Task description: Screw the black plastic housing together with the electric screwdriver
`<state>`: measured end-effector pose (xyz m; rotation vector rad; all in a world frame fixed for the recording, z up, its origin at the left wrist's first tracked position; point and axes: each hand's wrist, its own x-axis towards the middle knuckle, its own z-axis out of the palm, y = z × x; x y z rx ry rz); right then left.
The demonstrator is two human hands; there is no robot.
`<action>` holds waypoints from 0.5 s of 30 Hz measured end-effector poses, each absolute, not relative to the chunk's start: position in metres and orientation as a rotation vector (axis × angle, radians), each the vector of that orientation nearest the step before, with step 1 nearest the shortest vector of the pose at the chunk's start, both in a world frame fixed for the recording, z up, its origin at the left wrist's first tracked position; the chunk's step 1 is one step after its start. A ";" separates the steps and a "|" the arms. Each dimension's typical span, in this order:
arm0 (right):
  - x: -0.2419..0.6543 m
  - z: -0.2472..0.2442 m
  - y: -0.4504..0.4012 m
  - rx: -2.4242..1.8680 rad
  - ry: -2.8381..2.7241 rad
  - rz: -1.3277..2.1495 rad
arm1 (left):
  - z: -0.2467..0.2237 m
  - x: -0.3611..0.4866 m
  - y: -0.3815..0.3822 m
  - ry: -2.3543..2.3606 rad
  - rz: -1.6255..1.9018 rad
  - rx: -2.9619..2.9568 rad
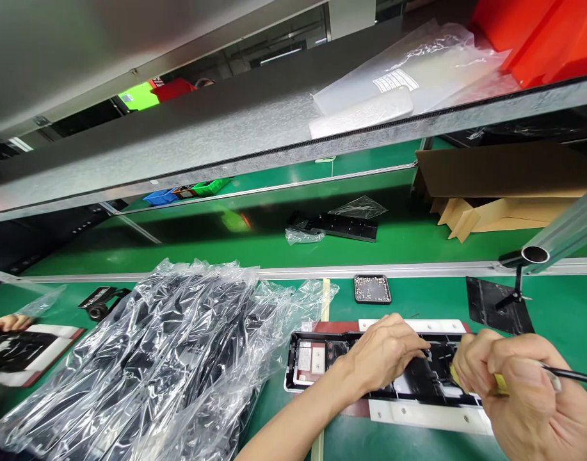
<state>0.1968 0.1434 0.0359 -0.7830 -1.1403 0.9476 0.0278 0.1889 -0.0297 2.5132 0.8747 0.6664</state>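
A long black plastic housing [341, 339] lies in a fixture with white blocks [430, 416] on a dark red base. My left hand [384, 352] reaches over the middle of the housing, its fingertips pinched together low inside it; what they hold is hidden. My right hand [523, 378] is wrapped round a yellow corded electric screwdriver [501, 384] above the housing's right end. A black cord [571, 376] runs from the tool to the right. Its tip is hidden behind my fingers.
Plastic-wrapped black parts [144, 365] are piled to the left. A small tray of screws [372, 289] sits behind the fixture. A metal tube [562, 230] slants in at right, below a low shelf [201, 134]. Another person's hand [9, 323] is at far left by another fixture [48, 352].
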 end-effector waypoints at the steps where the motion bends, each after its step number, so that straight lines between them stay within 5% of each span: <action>1: 0.197 0.036 0.144 -0.778 -1.136 0.954 | -0.028 0.026 0.187 0.887 0.658 2.526; 15: 0.194 0.038 0.146 -0.762 -1.129 0.967 | -0.027 0.028 0.181 0.916 0.437 2.735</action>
